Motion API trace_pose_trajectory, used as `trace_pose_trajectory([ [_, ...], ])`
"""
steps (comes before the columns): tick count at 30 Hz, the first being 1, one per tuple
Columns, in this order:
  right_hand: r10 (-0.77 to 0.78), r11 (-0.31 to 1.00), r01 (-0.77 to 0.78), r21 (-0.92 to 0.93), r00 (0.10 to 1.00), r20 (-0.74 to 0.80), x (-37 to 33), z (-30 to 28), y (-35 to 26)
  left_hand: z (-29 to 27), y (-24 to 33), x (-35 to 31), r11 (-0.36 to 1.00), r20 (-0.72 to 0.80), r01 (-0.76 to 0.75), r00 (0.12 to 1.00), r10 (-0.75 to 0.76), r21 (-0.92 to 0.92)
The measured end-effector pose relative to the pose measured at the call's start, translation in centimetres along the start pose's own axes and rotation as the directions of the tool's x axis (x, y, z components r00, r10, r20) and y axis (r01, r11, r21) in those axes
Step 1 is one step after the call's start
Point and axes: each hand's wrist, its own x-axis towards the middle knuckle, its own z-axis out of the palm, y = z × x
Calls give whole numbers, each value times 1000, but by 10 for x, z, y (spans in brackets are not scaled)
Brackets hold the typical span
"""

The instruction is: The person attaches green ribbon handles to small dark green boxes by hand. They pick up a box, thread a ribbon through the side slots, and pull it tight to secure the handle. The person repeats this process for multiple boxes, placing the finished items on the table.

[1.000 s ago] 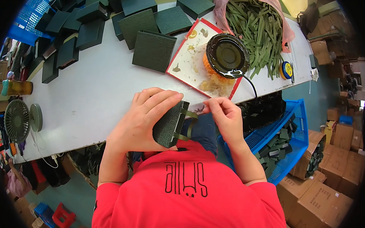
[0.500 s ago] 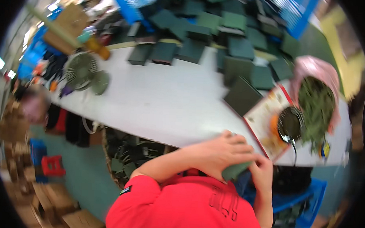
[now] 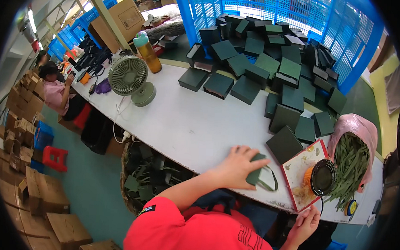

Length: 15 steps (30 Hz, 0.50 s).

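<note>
My left hand [image 3: 239, 168] grips a small dark green box piece [image 3: 254, 173] at the front edge of the white table, fingers over its top and side. A green ribbon loop [image 3: 272, 178] sticks out from its right side. Off the table's edge, my right hand [image 3: 308, 220] is closed with its fingertips together; whatever it may hold is too small to make out. Close to it lies a red-edged board [image 3: 296, 167] smeared with glue-like residue. On that board stands a round black-rimmed pot [image 3: 323, 177] with an orange side and a cord.
Dark green boxes [image 3: 257, 47] are heaped at the back before blue crates [image 3: 276, 12]. A pink bag [image 3: 356, 125] spills green ribbon strips [image 3: 350, 154]. At left stand a fan [image 3: 128, 76] and an amber bottle [image 3: 148, 55]. Another person [image 3: 56, 89] sits far left.
My hands have drawn apart: the left has brought the green piece to the table's edge, its ribbon loop now showing, while the right has moved right and down. The view has shifted.
</note>
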Motion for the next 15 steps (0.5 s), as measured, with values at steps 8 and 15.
trace_pose_trajectory([
  [8, -91, 996, 76, -56, 934, -346, 24, -53, -18, -13, -19, 3, 950, -4, 300, 954, -301, 81],
  [15, -252, 860, 47, -508, 904, -345, 45, -82, -29, -19, -44, -2, 820, 41, 489, 865, -501, -298],
])
